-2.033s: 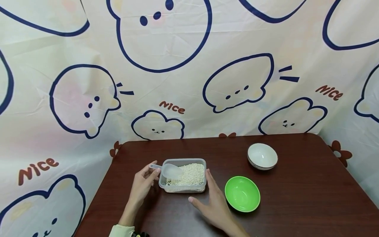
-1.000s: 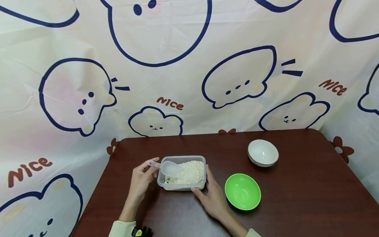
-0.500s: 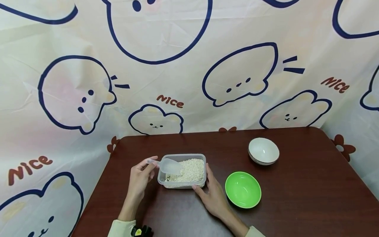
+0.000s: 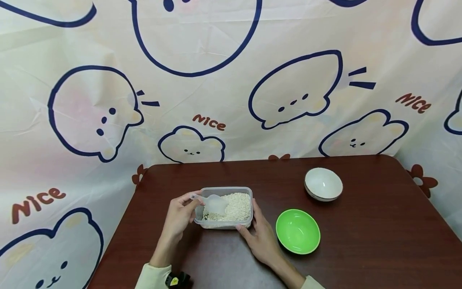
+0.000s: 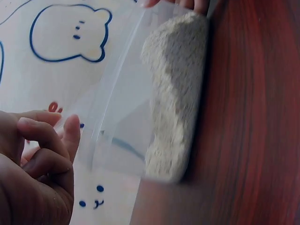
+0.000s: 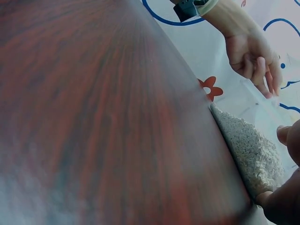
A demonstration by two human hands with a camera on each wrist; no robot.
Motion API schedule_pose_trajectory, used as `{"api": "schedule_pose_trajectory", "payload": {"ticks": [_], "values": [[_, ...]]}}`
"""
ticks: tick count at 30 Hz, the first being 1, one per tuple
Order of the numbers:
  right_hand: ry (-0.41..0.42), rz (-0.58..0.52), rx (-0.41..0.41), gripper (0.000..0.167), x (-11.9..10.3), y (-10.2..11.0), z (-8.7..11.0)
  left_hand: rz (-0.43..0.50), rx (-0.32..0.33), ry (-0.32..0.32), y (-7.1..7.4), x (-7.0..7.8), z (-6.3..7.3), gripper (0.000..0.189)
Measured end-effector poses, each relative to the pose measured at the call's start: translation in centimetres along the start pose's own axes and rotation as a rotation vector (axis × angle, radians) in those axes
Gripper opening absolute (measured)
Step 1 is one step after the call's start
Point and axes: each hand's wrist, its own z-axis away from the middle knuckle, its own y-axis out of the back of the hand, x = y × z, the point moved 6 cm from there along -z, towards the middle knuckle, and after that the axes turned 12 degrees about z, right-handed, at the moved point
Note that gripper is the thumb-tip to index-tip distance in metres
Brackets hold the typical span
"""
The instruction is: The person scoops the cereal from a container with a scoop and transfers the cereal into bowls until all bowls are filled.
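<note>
A clear plastic container [image 4: 221, 225] partly filled with pale oat flakes [image 4: 238, 205] stands on the table in the head view. My left hand [image 4: 180, 214] pinches the handle of a translucent scoop [image 4: 216, 204] at the container's left end, with the scoop's bowl over the oats. Around the right end, my right hand [image 4: 265, 243] holds the container, thumb at the front corner and fingers along the side. The left wrist view shows my left hand's curled fingers [image 5: 47, 161] beside the container's upper wall; the scoop is hardly visible there.
A green bowl [image 4: 298, 231] sits just right of my right hand. Farther back on the right is a white bowl [image 4: 323, 184]. The dark brown wooden table [image 4: 379, 224] reaches back to a cartoon-printed cloth [image 4: 288, 40].
My right thumb has come onto the container's front corner since the first frame. Over the last half second my left hand and the scoop have shifted right, farther over the container.
</note>
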Motion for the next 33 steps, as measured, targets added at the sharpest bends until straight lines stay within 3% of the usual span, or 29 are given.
{"api": "schedule_pose_trajectory", "payload": {"ticks": [5,12,21,33], "values": [[0.002,-0.039,-0.01,0.091,0.0,-0.1,0.0,0.004,-0.041,0.015,-2.0,0.1,0.1,0.011],[-0.008,-0.021,-0.009,0.091,-0.1,-0.1,0.0,-0.026,-0.048,0.063,-3.3,-0.1,0.4,0.012],[-0.01,-0.046,-0.004,0.091,-0.1,0.0,0.0,-0.033,-0.052,0.069,-3.7,-0.1,0.5,0.01],[-0.033,-0.038,-0.013,0.091,0.0,0.0,-0.1,0.055,-0.02,0.09,-2.7,-0.8,0.8,0.013]]}}
